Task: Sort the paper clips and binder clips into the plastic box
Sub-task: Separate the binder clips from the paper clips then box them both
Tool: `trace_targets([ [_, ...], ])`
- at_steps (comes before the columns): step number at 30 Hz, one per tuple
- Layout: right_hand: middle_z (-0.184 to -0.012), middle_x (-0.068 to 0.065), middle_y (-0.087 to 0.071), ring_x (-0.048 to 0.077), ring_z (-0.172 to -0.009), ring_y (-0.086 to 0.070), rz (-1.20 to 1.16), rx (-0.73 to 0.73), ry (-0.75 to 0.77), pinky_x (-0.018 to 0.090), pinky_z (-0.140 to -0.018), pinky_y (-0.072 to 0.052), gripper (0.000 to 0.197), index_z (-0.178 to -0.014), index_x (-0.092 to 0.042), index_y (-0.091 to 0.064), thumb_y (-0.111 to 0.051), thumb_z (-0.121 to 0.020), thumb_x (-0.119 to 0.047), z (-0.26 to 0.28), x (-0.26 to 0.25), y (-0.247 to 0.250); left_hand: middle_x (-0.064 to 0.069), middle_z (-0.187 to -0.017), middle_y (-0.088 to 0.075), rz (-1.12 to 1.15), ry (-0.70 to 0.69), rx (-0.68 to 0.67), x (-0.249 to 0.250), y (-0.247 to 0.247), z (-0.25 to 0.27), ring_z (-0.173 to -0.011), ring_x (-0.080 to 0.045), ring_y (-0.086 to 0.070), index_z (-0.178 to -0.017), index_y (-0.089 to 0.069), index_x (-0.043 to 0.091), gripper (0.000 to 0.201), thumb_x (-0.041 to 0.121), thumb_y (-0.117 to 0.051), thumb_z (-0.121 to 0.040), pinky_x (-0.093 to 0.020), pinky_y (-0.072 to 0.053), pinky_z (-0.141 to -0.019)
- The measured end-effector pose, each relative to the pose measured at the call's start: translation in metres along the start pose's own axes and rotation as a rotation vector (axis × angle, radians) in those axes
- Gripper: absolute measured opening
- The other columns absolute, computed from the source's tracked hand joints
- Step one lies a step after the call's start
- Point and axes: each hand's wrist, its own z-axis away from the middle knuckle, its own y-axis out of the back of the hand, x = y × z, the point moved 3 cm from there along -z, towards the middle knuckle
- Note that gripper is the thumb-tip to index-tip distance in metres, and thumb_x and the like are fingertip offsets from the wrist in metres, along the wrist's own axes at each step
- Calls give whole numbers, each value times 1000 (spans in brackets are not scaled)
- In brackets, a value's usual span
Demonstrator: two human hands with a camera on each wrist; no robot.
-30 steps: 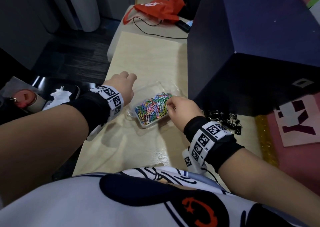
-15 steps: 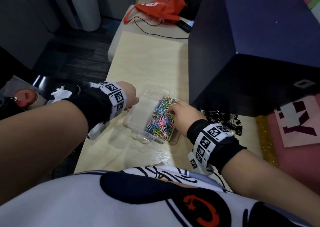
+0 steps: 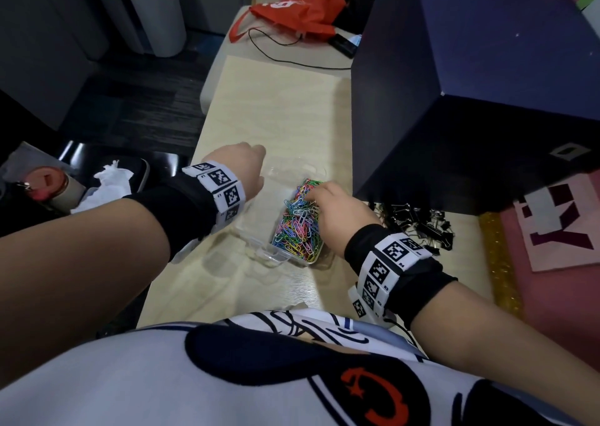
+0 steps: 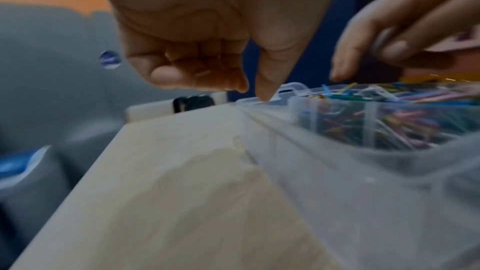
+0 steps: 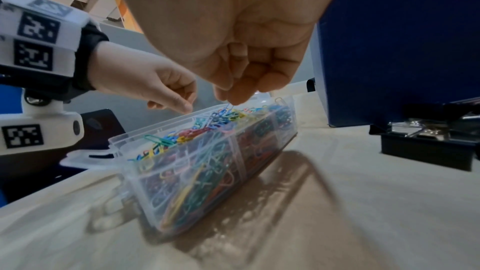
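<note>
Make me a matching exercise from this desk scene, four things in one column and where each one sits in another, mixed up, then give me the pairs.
Things:
1. paper clips
2. binder clips
3. orange bag
4. left hand

Places:
A. far end of the bench
B. on the bench, right of the plastic box
C. at the plastic box's left rim
D. inside the plastic box

Pairs: 1-D, 2-B, 3-A, 4-C

A red bag [image 3: 293,13] and black cable [image 3: 285,56] lie beyond the table [image 3: 279,114].
</note>
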Motion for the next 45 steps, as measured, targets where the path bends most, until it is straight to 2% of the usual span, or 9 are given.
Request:
trace_targets([
  [7, -154, -11, -24, 19, -131, -44, 57, -130, 112, 35, -102, -43, 57, -143, -25, -37, -44, -89, -7, -8, -3, -18, -7, -94, -66, -74, -167, -138, 37, -2, 13, -92, -27, -61, -99, -62, 12, 43, 53, -56, -87, -33, -47, -73],
  [17, -142, -2, -37, 29, -117, -54, 128, -132, 81, 43, -91, -49, 50, -135, -21, -45, -40, -87, -5, -11, -7, -11, -8, -92, -70, -63, -144, -183, 39, -7, 14, -89, -26, -64, -94, -67, 8, 41, 48, -56, -88, -32, -45, -67],
  [21, -153, -7, -26, 23, -129, -45, 139, -161, 123, 41, -102, -43, 56, -143, -22, -37, -40, -89, -8, -13, -11, -16, -9, -94, -69, -74, -158, -187, 40, -8, 14, -91, -27, -64, -96, -66, 8, 44, 49, -54, -89, -33, -47, -72],
  [26, -150, -7, -31, 24, -125, -49, 142, -173, 108, 41, -99, -45, 53, -140, -25, -40, -40, -89, -9, -10, -7, -20, -7, -96, -67, -59, -139, -191, 37, -6, 16, -93, -25, -62, -98, -64, 8, 46, 52, -54, -89, -31, -44, -71],
  [30, -132, 3, -38, 35, -103, -58, 49, 27, -94, 42, -84, -49, 41, -128, -20, -45, -39, -90, -9, -2, 3, -1, -9, -104, -62, 48, -105, -87, 27, -3, 14, -97, -28, -59, -101, -59, 13, 35, 46, -53, -91, -33, -43, -74],
  [32, -130, 4, -40, 34, -104, -58, 70, 12, -151, 41, -85, -50, 43, -128, -18, -46, -40, -88, -6, -1, 9, 1, -11, -109, -56, 115, -63, -13, 18, -2, 13, -98, -31, -57, -103, -58, 14, 27, 38, -54, -91, -35, -46, -78],
  [35, -137, 2, -39, 31, -111, -56, 92, -80, -68, 38, -88, -48, 54, -136, -21, -43, -40, -86, -1, -2, 10, -4, -11, -115, -47, 125, -16, 58, 9, -4, 12, -102, -33, -52, -111, -55, 16, 23, 24, -53, -90, -43, -50, -81],
  [40, -124, 9, -42, 34, -95, -60, 18, 108, -222, 37, -73, -45, 27, -120, -15, -48, -42, -93, -15, 0, 19, 2, -5, -130, -42, 10, -50, -63, 0, -4, 7, -112, -30, -48, -129, -48, 28, 55, -4, -43, -84, -40, -49, -81],
  [45, -106, 14, -63, 31, -96, -60, 112, -51, -272, 34, -77, -45, 39, -103, -10, -60, -36, -98, -41, 1, 31, -5, 0, -128, -47, -207, -106, -89, -3, -1, 4, -114, -27, -50, -134, -43, 31, 55, 5, -52, -87, -38, -47, -76],
])
